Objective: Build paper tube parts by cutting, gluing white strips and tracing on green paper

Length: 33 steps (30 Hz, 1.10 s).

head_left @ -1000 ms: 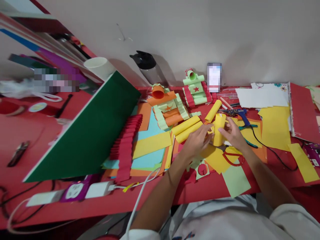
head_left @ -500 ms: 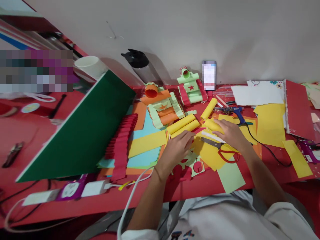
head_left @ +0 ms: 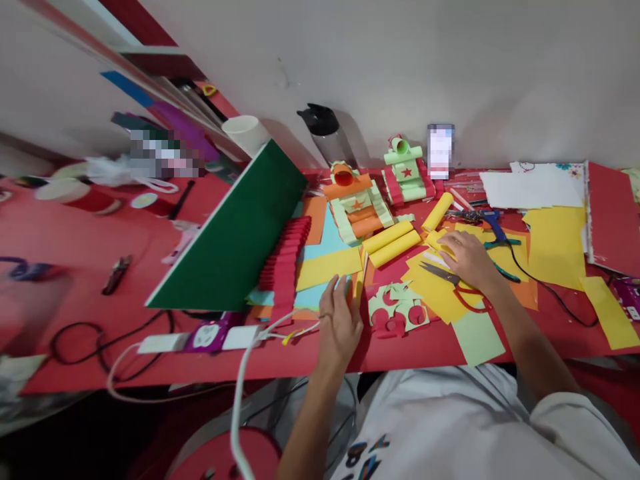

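My left hand (head_left: 340, 321) rests near the table's front edge, fingers apart, its fingertips touching the edge of a stack of blue and yellow paper sheets (head_left: 320, 273). Over to the right, my right hand (head_left: 467, 259) lies curled over a small yellow paper roll (head_left: 439, 243) on loose yellow sheets. Scissors with red handles (head_left: 443, 273) lie open just in front of that hand. Two longer yellow rolls (head_left: 393, 241) lie side by side between my hands. A green cut-out with red circles (head_left: 400, 310) sits by the front edge.
A big green board (head_left: 235, 233) leans at the left beside red pleated paper (head_left: 285, 267). Two paper tanks (head_left: 357, 207) (head_left: 406, 173), a phone (head_left: 441, 151) and a bottle (head_left: 325, 130) stand at the back. A glue gun (head_left: 493, 223), a power strip (head_left: 200, 339) and a white cable (head_left: 239, 407) are nearby.
My left hand let go of the yellow roll and drew back toward the front edge onto the paper stack. My right hand lowered the roll onto the table. The view swung left.
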Each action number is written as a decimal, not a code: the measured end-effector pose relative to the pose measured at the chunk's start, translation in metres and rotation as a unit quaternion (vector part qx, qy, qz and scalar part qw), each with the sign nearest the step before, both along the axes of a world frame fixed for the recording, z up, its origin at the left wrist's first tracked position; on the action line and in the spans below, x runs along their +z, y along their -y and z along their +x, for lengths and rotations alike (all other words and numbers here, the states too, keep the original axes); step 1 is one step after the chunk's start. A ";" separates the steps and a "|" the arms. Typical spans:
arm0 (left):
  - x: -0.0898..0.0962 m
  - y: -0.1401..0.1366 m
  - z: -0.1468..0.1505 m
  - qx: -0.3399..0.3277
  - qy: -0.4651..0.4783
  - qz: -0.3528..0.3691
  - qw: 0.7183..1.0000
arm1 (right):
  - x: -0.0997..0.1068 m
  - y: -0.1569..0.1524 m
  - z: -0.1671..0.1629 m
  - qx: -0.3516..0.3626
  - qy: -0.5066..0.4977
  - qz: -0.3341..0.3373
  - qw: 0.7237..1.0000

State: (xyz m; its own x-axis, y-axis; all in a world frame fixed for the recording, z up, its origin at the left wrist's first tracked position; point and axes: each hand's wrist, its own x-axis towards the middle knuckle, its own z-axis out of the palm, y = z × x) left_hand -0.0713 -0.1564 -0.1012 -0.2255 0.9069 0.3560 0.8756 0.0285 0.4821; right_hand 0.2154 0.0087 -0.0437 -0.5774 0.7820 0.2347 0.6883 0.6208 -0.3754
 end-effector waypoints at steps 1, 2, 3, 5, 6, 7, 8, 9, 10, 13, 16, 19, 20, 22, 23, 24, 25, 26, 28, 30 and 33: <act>-0.002 0.000 -0.001 0.010 0.000 -0.003 1.000 | 0.000 0.003 -0.003 0.008 -0.002 0.004 1.000; -0.003 -0.001 -0.002 0.015 0.000 -0.005 1.000 | 0.001 0.005 -0.007 0.017 -0.003 0.007 1.000; -0.004 -0.002 -0.003 0.011 -0.001 -0.006 1.000 | 0.001 0.008 -0.011 0.027 -0.003 0.010 1.000; -0.006 -0.005 -0.004 -0.007 -0.007 -0.003 1.000 | 0.002 0.015 -0.019 0.048 -0.001 0.010 0.999; -0.006 -0.006 -0.005 -0.013 -0.012 -0.001 1.000 | 0.003 0.019 -0.024 0.059 0.001 0.007 0.998; -0.006 -0.007 -0.007 -0.013 -0.017 -0.001 1.000 | 0.004 0.022 -0.029 0.069 0.004 0.004 0.998; -0.006 -0.008 -0.008 -0.007 -0.022 -0.003 1.000 | 0.005 0.026 -0.034 0.081 0.008 0.000 0.997; -0.006 -0.009 -0.009 0.001 -0.029 -0.007 1.000 | 0.006 0.030 -0.040 0.093 0.011 -0.002 0.996; -0.006 -0.010 -0.010 0.010 -0.037 -0.010 0.999 | 0.006 0.034 -0.046 0.105 0.013 -0.003 0.994; -0.008 -0.012 -0.012 0.022 -0.069 -0.008 0.997 | 0.004 0.045 -0.070 0.152 0.031 -0.009 0.988; -0.010 -0.012 -0.015 0.035 -0.100 -0.015 0.994 | -0.005 0.056 -0.100 0.200 0.070 0.001 0.977; -0.008 -0.011 -0.018 0.040 -0.104 -0.044 0.993 | -0.020 0.065 -0.128 0.242 0.092 0.027 0.966; -0.007 -0.010 -0.020 0.042 -0.098 -0.054 0.993 | -0.025 0.068 -0.135 0.249 0.095 0.040 0.963; -0.004 -0.008 -0.022 0.058 -0.078 -0.073 0.993 | -0.033 0.071 -0.144 0.260 0.100 0.068 0.958; -0.003 -0.007 -0.024 0.071 -0.070 -0.079 0.992 | -0.037 0.072 -0.146 0.264 0.104 0.075 0.956; -0.003 -0.006 -0.026 0.082 -0.065 -0.081 0.991 | -0.040 0.072 -0.146 0.266 0.108 0.078 0.955; -0.004 -0.005 -0.028 0.085 -0.064 -0.080 0.991 | -0.042 0.072 -0.146 0.266 0.112 0.078 0.954; -0.005 -0.004 -0.030 0.082 -0.066 -0.076 0.992 | -0.044 0.071 -0.145 0.266 0.115 0.076 0.954; -0.010 -0.002 -0.034 0.059 -0.066 -0.060 0.994 | -0.048 0.069 -0.142 0.265 0.115 0.075 0.955; -0.014 0.000 -0.037 0.038 -0.059 -0.042 0.997 | -0.052 0.067 -0.140 0.266 0.111 0.078 0.955; -0.018 0.003 -0.039 0.039 -0.053 -0.023 0.998 | -0.056 0.066 -0.139 0.267 0.104 0.080 0.955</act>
